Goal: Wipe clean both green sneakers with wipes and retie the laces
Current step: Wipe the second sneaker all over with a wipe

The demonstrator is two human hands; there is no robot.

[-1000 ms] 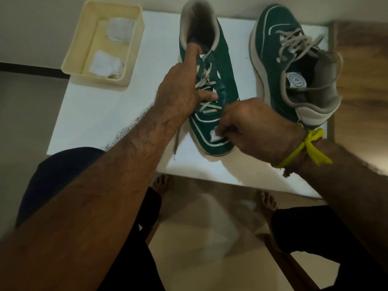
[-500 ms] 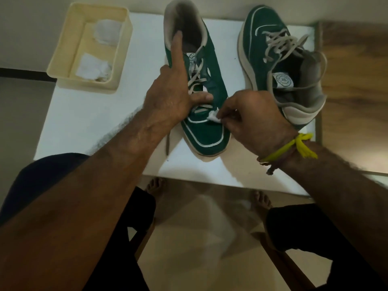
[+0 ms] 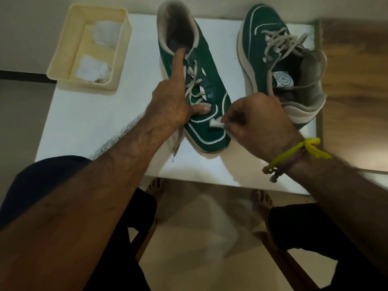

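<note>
— Progress so far?
— Mid-wipe on the near sneaker (image 3: 201, 91). Right hand (image 3: 258, 122) pinched shut on a small wipe (image 3: 216, 123), pressed to the green toe. Left hand (image 3: 172, 101) spread over the laces (image 3: 194, 80), forefinger up by the tongue, thumb across the vamp, pinning it down.
— And what's left?
— Probably most of it. Laces loose on both; one end trailing off toward the table edge. Far sneaker (image 3: 279, 66) apart to the right, untouched at this moment, heel collar slumped.
— Room to work?
— Tight at the front: toe close to the near edge of the white table (image 3: 88, 114). Open space to the left, short of the cream tray (image 3: 63, 66) holding more wipes. Far sneaker near the right edge.
</note>
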